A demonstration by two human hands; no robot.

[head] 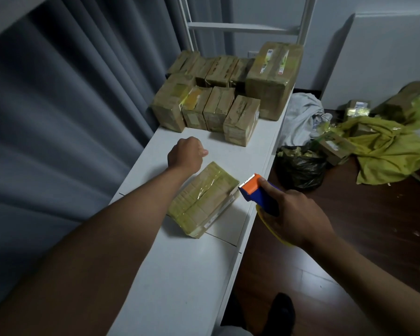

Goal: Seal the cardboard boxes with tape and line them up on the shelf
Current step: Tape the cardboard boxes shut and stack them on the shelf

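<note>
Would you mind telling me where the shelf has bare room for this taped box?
Bare shelf lies between the lone box and the stacked boxes, where the left hand rests, and nearer the person. The far end is crowded.

Bare shelf top (pixel 180 275) near and beyond taped box (pixel 203 200); box rows (pixel 218 98) block far end, seemingly edge to edge.

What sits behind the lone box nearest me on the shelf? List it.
Behind the lone box the left hand hovers over the white shelf. Farther back stand two rows of taped boxes and one tall box. What lies behind those rows is covered.
</note>
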